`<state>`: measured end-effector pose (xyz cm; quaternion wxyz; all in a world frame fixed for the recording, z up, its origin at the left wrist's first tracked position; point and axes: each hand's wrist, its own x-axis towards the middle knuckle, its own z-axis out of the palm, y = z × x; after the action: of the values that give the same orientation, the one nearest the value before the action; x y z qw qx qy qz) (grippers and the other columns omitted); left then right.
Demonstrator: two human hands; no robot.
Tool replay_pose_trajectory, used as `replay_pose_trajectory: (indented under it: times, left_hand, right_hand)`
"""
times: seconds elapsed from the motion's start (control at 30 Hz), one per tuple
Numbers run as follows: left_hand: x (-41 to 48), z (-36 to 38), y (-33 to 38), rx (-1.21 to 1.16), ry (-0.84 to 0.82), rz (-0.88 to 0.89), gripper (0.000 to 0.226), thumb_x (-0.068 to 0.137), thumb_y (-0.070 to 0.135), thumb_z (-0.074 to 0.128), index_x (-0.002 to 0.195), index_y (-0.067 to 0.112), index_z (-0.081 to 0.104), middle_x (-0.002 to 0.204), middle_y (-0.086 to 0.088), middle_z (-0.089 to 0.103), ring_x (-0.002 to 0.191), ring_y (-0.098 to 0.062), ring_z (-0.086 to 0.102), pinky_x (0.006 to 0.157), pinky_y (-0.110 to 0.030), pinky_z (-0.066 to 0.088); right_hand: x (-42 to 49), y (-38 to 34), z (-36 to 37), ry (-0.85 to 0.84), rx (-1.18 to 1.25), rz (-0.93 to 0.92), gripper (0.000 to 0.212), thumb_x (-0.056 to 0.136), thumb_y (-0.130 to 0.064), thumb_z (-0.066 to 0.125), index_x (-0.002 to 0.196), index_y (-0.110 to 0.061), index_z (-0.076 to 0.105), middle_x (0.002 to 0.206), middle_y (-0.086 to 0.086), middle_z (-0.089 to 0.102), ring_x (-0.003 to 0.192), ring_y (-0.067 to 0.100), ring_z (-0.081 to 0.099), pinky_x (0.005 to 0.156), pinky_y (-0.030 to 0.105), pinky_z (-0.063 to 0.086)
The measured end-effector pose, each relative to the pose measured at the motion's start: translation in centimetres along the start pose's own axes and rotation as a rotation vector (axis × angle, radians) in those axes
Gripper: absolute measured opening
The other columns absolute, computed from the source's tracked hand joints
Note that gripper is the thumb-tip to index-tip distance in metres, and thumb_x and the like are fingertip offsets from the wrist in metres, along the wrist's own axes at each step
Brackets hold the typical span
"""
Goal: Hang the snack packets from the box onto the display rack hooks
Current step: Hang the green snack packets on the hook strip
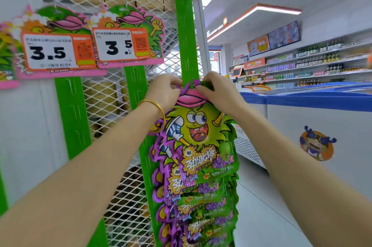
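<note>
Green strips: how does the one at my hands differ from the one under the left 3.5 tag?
The strip at the hands carries a column of packets; the left strip shows none. The left hand and right hand pinch the top packet against the first; nothing touches the other. Both are green, slotted.

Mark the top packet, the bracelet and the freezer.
top packet [198,132], head view, on the cartoon face.
bracelet [162,111], head view, on the gold band.
freezer [285,121], head view, on its white front wall.
</note>
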<state>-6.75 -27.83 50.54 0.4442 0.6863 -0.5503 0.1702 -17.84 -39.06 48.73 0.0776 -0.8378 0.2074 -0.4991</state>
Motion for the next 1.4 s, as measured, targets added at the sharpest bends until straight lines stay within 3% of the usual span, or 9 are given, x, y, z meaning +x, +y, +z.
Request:
replay_pose_trajectory:
  times: [0.1, 0.23, 0.4, 0.6, 0.77, 0.97, 1.2, 1.3, 1.4]
  left_hand:
    - [-1.6, -0.4, -0.5, 0.061, 0.114, 0.071, 0.033, 0.088, 0.0, 0.046, 0.118, 0.011, 0.057, 0.113, -0.004, 0.06, 0.1, -0.011, 0.054, 0.088, -0.019, 0.041]
    - [-4.6, -0.6, -2.3, 0.171, 0.232, 0.203, 0.033, 0.086, 0.0, 0.05, 0.117, 0.008, 0.056, 0.115, -0.008, 0.055, 0.11, -0.019, 0.05, 0.1, -0.027, 0.037]
    - [-7.1, -0.5, -3.4, 0.197, 0.255, 0.189, 0.033, 0.086, 0.001, 0.05, 0.117, 0.009, 0.056, 0.118, -0.009, 0.052, 0.116, -0.019, 0.044, 0.096, -0.017, 0.025]
    - [-13.2, 2.1, -4.3, 0.127, 0.261, -0.022, 0.028, 0.088, 0.012, 0.053, 0.116, 0.011, 0.051, 0.117, -0.004, 0.048, 0.11, -0.016, 0.044, 0.09, -0.015, 0.029]
    - [-18.2, 5.4, -4.9, 0.054, 0.015, -0.32, 0.042, 0.093, 0.013, 0.045, 0.132, 0.0, 0.036, 0.13, -0.016, 0.04, 0.119, -0.024, 0.039, 0.1, -0.028, 0.031]
    - [-20.4, 7.4, -4.7, 0.198, -0.211, -0.396, 0.039, 0.09, 0.003, 0.042, 0.129, 0.0, 0.035, 0.128, -0.018, 0.039, 0.119, -0.032, 0.041, 0.101, -0.039, 0.035]
    - [-21.7, 8.2, -4.0, 0.271, -0.317, -0.376, 0.04, 0.09, 0.0, 0.04, 0.13, 0.004, 0.035, 0.132, -0.017, 0.035, 0.121, -0.033, 0.038, 0.101, -0.041, 0.035]
    - [-22.2, 8.5, -4.8, 0.246, -0.323, -0.412, 0.04, 0.09, 0.001, 0.04, 0.13, 0.001, 0.037, 0.131, -0.019, 0.04, 0.125, -0.033, 0.038, 0.103, -0.04, 0.034]
    - [-23.2, 9.2, -6.0, 0.214, -0.394, -0.477, 0.034, 0.09, 0.0, 0.039, 0.124, -0.001, 0.04, 0.126, -0.022, 0.045, 0.116, -0.035, 0.046, 0.098, -0.042, 0.041]
  right_hand:
    - [-1.2, 0.1, 0.0, 0.082, -0.012, 0.003, 0.032, 0.09, -0.029, 0.059, 0.114, -0.01, 0.053, 0.113, 0.006, 0.054, 0.095, 0.019, 0.053, 0.081, 0.028, 0.042]
    - [-3.0, 0.4, 0.4, 0.119, -0.025, 0.03, 0.042, 0.09, -0.019, 0.059, 0.129, -0.011, 0.047, 0.128, 0.009, 0.049, 0.113, 0.023, 0.05, 0.094, 0.029, 0.04]
    - [-4.6, 0.1, 0.4, 0.167, -0.077, 0.079, 0.049, 0.09, -0.015, 0.059, 0.135, -0.01, 0.041, 0.133, 0.012, 0.044, 0.123, 0.026, 0.041, 0.102, 0.036, 0.037]
    - [-11.1, 0.1, 1.6, 0.47, 0.025, 0.215, 0.028, 0.087, -0.007, 0.054, 0.114, -0.011, 0.052, 0.11, 0.006, 0.052, 0.103, 0.021, 0.049, 0.086, 0.035, 0.043]
    - [-18.2, 3.6, 5.9, 0.226, 0.18, 0.501, 0.026, 0.089, -0.006, 0.044, 0.115, -0.007, 0.051, 0.109, 0.008, 0.052, 0.102, 0.023, 0.049, 0.086, 0.037, 0.04]
    - [-20.3, 5.0, 8.0, -0.009, 0.231, 0.537, 0.05, 0.076, 0.002, 0.034, 0.12, -0.012, 0.053, 0.111, 0.004, 0.059, 0.1, 0.02, 0.057, 0.087, 0.04, 0.05]
    - [-21.4, 4.7, 7.0, -0.063, 0.269, 0.554, 0.059, 0.079, 0.011, 0.034, 0.131, -0.013, 0.047, 0.122, 0.006, 0.054, 0.112, 0.022, 0.052, 0.091, 0.042, 0.049]
    - [-22.2, 4.4, 6.4, -0.053, 0.325, 0.549, 0.048, 0.082, 0.013, 0.036, 0.12, -0.01, 0.053, 0.107, 0.001, 0.058, 0.099, 0.018, 0.055, 0.079, 0.029, 0.046]
    - [-23.9, 5.2, 6.9, -0.129, 0.332, 0.623, 0.037, 0.087, 0.006, 0.043, 0.119, -0.009, 0.05, 0.105, 0.005, 0.057, 0.091, 0.019, 0.051, 0.079, 0.03, 0.045]
